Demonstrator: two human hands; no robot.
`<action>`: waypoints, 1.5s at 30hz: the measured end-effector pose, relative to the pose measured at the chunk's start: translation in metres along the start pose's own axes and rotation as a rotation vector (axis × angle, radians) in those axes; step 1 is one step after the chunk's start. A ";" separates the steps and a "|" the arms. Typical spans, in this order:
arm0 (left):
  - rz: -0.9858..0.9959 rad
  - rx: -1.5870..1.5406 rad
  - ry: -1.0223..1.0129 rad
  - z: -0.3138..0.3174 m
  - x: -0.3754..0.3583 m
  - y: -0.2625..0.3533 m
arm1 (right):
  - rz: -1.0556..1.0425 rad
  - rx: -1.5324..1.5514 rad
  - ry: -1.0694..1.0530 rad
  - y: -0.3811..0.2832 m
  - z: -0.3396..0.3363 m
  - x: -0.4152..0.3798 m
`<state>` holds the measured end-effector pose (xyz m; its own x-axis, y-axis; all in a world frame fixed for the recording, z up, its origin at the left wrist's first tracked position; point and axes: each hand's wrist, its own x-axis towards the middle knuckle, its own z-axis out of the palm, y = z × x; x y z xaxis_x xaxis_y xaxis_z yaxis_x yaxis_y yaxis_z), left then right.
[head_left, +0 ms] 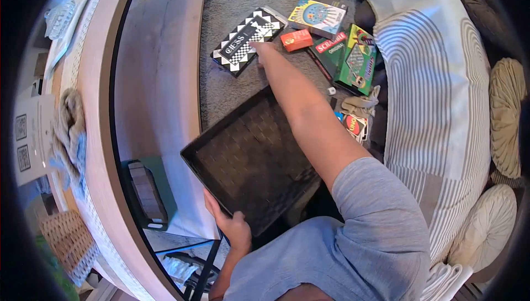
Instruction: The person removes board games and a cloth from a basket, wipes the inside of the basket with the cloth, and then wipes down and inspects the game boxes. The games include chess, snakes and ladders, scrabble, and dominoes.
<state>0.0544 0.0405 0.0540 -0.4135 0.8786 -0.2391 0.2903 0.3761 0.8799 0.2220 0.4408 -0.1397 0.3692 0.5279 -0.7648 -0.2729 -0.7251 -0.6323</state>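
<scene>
My left hand (234, 225) grips the near left side of a dark woven basket (248, 152), which is tilted and shows nothing inside. My right hand (265, 52) reaches out over the basket to a black and white chess box (245, 41) on the carpet. Its fingers touch or hover at the box's right edge; the grip is partly hidden. Right of the box lies a small red box (296, 40), with a colourful game box (317, 17) behind it. A green Scrabble box (329, 52) lies partly under another green game box (358, 61).
On the right stands a sofa with a striped cover (430, 97) and cushions. Uno cards (355, 126), a beige cloth (361, 102) and a small white item (331, 90) lie near it. A wooden table (113, 135) with a lower shelf (160, 69) runs along the left.
</scene>
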 end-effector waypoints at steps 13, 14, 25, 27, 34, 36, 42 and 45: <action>-0.024 -0.199 0.025 0.015 0.011 0.009 | -0.251 0.350 -0.548 -0.054 -0.024 -0.030; -0.017 -0.208 0.023 0.020 0.013 0.007 | -0.310 0.325 -0.565 -0.065 -0.033 -0.033; 0.269 -0.078 0.264 0.116 0.033 -0.025 | -0.534 0.361 -0.871 -0.105 -0.222 -0.200; 0.264 -0.143 0.283 0.135 0.037 -0.016 | -0.541 0.375 -0.820 -0.085 -0.242 -0.235; 0.023 -0.180 0.324 0.153 0.063 -0.078 | -0.474 0.372 -0.791 -0.002 -0.281 -0.285; -0.007 0.029 0.164 0.149 0.076 -0.113 | -0.534 0.380 -0.762 0.031 -0.279 -0.299; 0.004 -0.462 -0.272 0.009 0.048 -0.005 | -0.687 0.256 -0.820 0.114 -0.247 -0.323; 0.188 -0.512 -0.294 -0.054 -0.002 0.039 | -0.605 0.135 -0.956 0.151 -0.224 -0.359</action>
<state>0.0199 0.0375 0.1106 -0.1191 0.9879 -0.0998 -0.1458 0.0820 0.9859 0.2470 0.0433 0.0669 -0.3393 0.9377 -0.0746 -0.3954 -0.2141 -0.8932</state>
